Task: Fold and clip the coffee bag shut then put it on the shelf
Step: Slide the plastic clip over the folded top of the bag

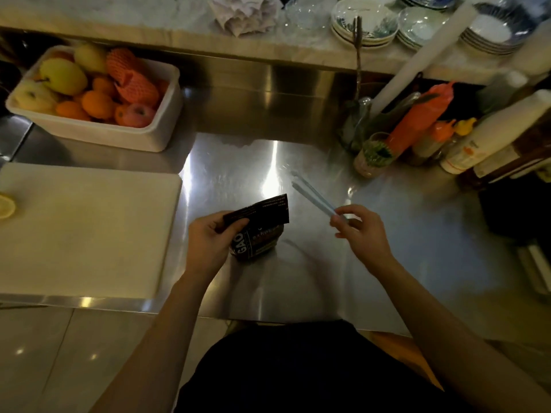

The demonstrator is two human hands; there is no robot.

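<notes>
The clipping step is in hand; the fold is made but not yet secured.

The left hand is gripping the coffee bag, which is standing on the steel worktop. The left grip is pressed together on the folded-over top flap, thumb on the near face and fingers behind, and is keeping the fold flat. The body of the bag is sitting below and just to the right of this grip, its base touching the worktop.

The right hand is pinching the near end of a long pale-blue sealing clip between thumb and fingertips. The clip is extending up and away to the left from this grip. Its far end is appearing slightly parted, though blur is making this uncertain. The clip is lying just beside the bag's upper right corner, apart from it.

The next move, as judged here, is calling for the following:
- Bringing the clip's free end across to the folded edge to the right of the left grip.
- Sliding or closing the clip along the fold while the left grip is holding the flap down.
- Releasing the left grip only when the clip is seated.

The shelf above the worktop is carrying dishes; placement there is remaining to be done.
</notes>
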